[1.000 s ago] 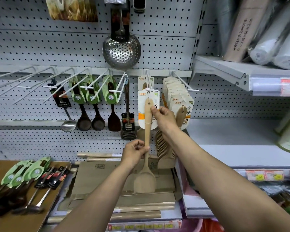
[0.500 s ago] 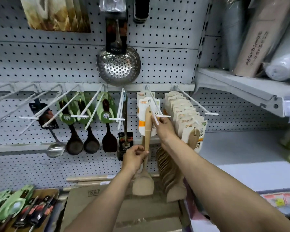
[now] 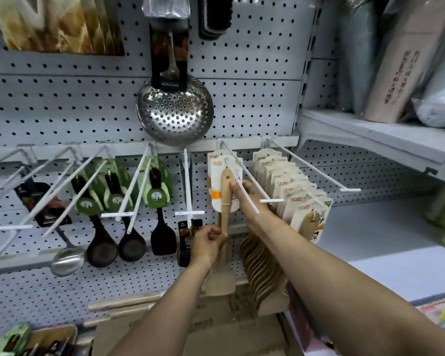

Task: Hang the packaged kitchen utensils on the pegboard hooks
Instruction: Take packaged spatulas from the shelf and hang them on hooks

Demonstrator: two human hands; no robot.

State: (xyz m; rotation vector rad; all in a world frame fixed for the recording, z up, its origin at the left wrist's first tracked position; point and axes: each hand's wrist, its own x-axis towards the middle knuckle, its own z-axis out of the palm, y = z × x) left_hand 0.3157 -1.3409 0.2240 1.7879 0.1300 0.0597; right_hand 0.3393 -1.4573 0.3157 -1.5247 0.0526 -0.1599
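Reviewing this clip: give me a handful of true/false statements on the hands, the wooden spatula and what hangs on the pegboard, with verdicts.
1. The left hand holds the wooden spatula by its handle. True.
2. The right hand rests on the shelf at the right. False: it is up at the spatula's card, by the hook.
3. A perforated metal skimmer hangs above the row of hooks. True.
4. The hook to the right of the spatula's is bare. False: it carries a dense row of packaged wooden utensils.
5. The dark spoons at the left have red cards. False: their cards are green.
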